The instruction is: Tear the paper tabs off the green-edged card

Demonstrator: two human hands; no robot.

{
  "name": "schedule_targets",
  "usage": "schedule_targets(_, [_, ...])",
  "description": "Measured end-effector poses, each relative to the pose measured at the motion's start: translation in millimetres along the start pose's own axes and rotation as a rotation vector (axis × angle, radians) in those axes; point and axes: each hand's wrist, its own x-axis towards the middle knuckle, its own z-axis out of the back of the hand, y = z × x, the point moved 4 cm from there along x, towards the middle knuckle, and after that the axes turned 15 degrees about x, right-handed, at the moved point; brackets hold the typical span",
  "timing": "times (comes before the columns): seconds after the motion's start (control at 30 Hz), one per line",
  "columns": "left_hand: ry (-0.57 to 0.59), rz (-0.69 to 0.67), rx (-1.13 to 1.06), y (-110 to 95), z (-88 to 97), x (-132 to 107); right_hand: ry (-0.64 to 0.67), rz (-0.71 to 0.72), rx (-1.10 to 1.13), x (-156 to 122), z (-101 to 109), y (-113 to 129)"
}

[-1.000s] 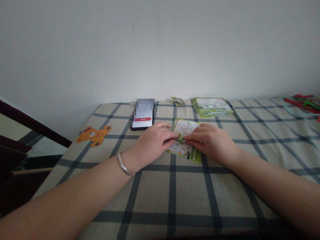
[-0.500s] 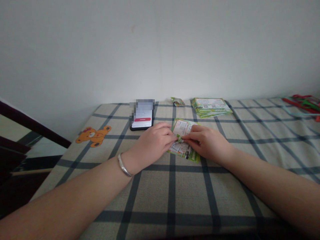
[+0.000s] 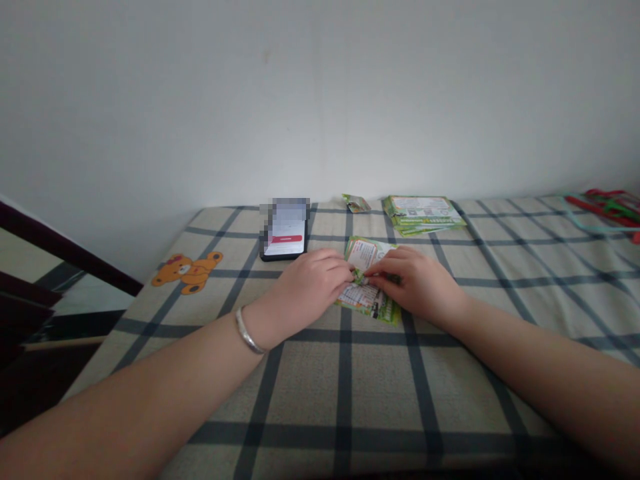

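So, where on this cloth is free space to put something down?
Free: the cloth between the forearms, and from the right hand to the red-green items. Crowded: phone, scrap and leaflet stack at the far edge; left hand and leaflet mid-cloth.

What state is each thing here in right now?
phone: lying flat, screen lit.
leaflet: flat on the cloth, pinched at its middle by both hands.
left hand: fingers closed on the leaflet.
right hand: fingers closed on the leaflet.
stack of leaflets: piled, untouched.
scrap: lying loose.
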Motion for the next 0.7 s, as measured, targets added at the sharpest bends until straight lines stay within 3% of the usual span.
schedule_targets(0.37, [-0.001, 0.027, -0.022, 0, -2.9, -2, 0.042, -0.070, 0.106, 3, -4, -12])
schedule_targets(0.7, [-0.012, -0.168, -0.044, 5, 7.0, -4, 0.076, -0.101, 0.132, 5, -1, -10])
